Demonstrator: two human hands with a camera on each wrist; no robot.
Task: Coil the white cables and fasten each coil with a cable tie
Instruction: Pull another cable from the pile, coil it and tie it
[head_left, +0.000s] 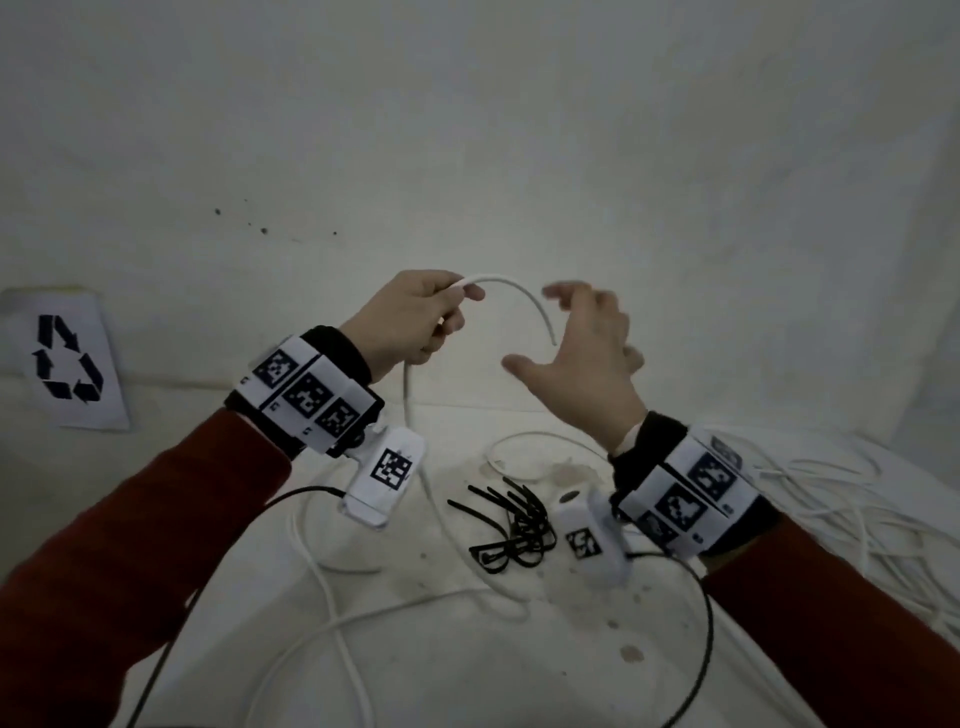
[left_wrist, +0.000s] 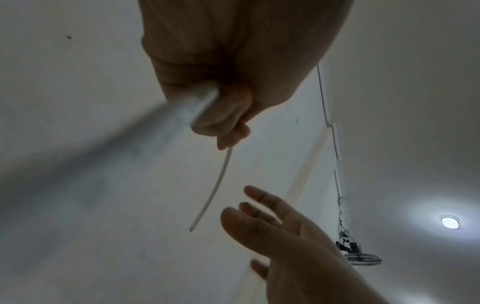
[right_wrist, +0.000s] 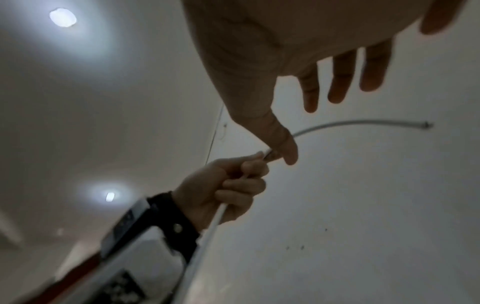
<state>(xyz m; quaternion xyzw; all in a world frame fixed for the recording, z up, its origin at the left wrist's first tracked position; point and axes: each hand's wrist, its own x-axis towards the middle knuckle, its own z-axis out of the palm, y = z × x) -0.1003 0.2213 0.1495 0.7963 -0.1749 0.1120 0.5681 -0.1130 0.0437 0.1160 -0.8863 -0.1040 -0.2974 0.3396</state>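
Note:
My left hand (head_left: 421, 317) is raised above the table and grips a white cable (head_left: 511, 285) near its free end. The short end arcs over to the right and stops just short of my right hand (head_left: 576, 338), whose fingers are spread and touch nothing. The rest of the cable hangs from my left fist down to the table. In the left wrist view the cable end (left_wrist: 215, 185) pokes out of the left hand (left_wrist: 223, 115) toward the right hand (left_wrist: 272, 230). Several black cable ties (head_left: 511, 530) lie in a loose heap on the table below my hands.
More loose white cable (head_left: 841, 499) lies in a tangle at the right of the white table (head_left: 467, 675), with loops running across its middle. A paper with a recycling symbol (head_left: 67, 358) leans on the wall at left. The white wall stands close behind.

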